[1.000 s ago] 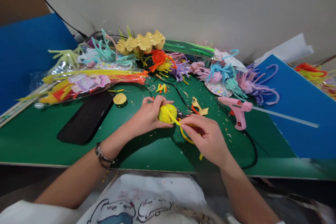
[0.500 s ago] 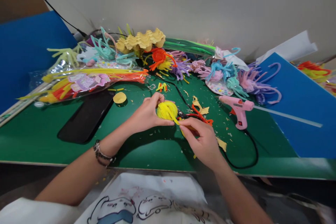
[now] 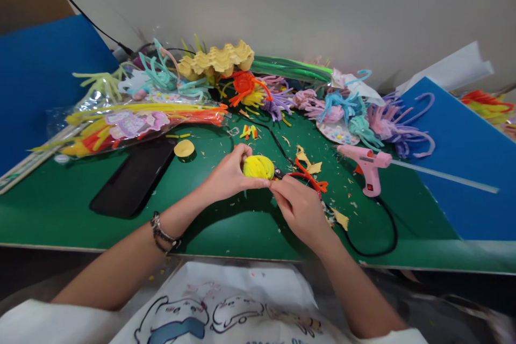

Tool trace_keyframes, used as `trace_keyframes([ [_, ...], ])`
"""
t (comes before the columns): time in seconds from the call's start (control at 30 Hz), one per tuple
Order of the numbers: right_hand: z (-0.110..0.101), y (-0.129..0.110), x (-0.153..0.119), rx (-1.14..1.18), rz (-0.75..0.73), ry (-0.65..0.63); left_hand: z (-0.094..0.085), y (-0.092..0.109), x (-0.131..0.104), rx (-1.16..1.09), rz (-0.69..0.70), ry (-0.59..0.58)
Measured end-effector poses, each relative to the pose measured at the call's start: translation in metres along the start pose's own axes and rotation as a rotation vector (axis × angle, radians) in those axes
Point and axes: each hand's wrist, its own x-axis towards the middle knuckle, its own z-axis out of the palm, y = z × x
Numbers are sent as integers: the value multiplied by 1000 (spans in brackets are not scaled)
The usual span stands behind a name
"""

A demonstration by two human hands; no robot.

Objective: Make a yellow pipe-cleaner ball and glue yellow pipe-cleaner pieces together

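A rounded bundle of yellow pipe cleaner [image 3: 258, 167] is held just above the table, between the thumb and fingers of my left hand [image 3: 229, 174]. Against its lower right side, my right hand [image 3: 300, 207] is closed in a pinch, fingertips touching my left thumb. The strand's end in that pinch is hidden by my fingers. Behind the right hand lie red-handled pliers or cutters [image 3: 278, 173], partly covered, with orange pipe cleaner [image 3: 312, 176] beside them.
A pink glue gun [image 3: 370, 166] with its cord lies at right. A black phone [image 3: 131, 183] and a small tan paper cup [image 3: 184, 148] are at left. Bagged pipe cleaners [image 3: 149, 123], an egg carton [image 3: 220, 59] and colourful bundles line the back. Scraps dot the green table [image 3: 242, 236].
My right hand has moved slightly up and left, bringing the yellow strand in against the bundle. The strand showed between both hands before; now it is tucked out of sight.
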Motion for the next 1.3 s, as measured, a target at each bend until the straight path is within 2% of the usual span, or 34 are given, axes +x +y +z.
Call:
trace_keyframes([
  [0.1,1,0,-1,-31,-5,12,4,1,0,-102,-7,-11],
  [0.27,2,-1,-3,52,56,68,4,4,0,-311,-40,-47],
  [0.47,5,-4,-4,238,216,167,4,8,3,-547,-149,66],
  [0.63,2,-9,0,304,314,230,5,6,4,-797,-176,79],
  [0.73,1,-12,4,351,359,240,4,6,6,-890,-260,116],
  [0.9,2,-14,11,397,360,217,-2,9,8,-1003,-446,153],
  [0.97,1,-16,16,412,343,217,-7,10,8,-1054,-495,125],
  [1.1,-3,-19,24,384,262,212,-15,13,7,-1150,-462,20],
  [1.3,-4,-20,29,316,130,171,-18,14,7,-1176,-434,-35],
])
